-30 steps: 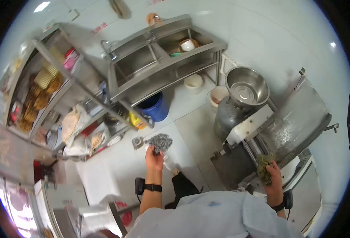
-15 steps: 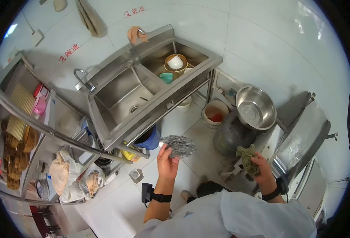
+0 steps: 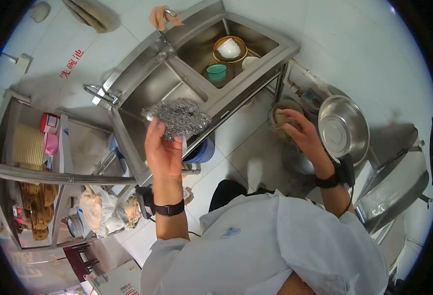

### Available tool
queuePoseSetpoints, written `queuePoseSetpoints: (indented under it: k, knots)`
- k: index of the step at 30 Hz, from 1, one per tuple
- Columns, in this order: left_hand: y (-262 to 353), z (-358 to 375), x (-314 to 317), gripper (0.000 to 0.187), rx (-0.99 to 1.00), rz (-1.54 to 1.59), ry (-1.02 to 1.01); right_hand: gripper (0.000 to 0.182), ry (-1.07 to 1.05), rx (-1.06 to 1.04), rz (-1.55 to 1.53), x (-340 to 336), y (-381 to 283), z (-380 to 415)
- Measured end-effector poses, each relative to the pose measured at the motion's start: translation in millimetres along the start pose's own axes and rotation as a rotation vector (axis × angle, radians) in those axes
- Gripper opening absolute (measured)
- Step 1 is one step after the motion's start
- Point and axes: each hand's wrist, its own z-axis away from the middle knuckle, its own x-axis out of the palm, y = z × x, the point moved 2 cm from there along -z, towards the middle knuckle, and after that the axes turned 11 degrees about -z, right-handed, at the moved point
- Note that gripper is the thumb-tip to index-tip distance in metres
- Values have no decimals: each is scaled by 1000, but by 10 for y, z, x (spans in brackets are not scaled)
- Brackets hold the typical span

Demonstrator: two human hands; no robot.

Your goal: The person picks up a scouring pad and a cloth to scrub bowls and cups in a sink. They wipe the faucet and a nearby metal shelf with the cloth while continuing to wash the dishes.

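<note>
A silver, shaggy steel wool scourer is pinched in my left hand, held up over the front edge of the left sink basin. Farther right, the fingers of my right hand curl round a crumpled green cloth, mostly hidden behind them. This hand is left of a steel bowl and above the floor. Part of a bucket shows behind the cloth.
The right basin contains a white bowl and a green cup. Below the sink stands a blue bucket. A metal rack with plates and bags borders the left; a metal stand is at right.
My left hand has lifted the scourer up and left, toward the sink. My right hand has carried the cloth upward and slightly left. The view has shifted.
</note>
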Motion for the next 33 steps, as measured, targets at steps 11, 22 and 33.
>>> queuePoseSetpoints:
  k: [11,22,33]
  knots:
    - [-111,-1235,645,29,-88,332,-294,45,-265,-450,366,1344,-252,-1720]
    - [-441,-2073,782,26,-292,258,-354,37,-349,-505,617,1203,1,-2734]
    - [-607,-2208,-839,33,-7,66,381,38,351,-398,192,37,134,-5667]
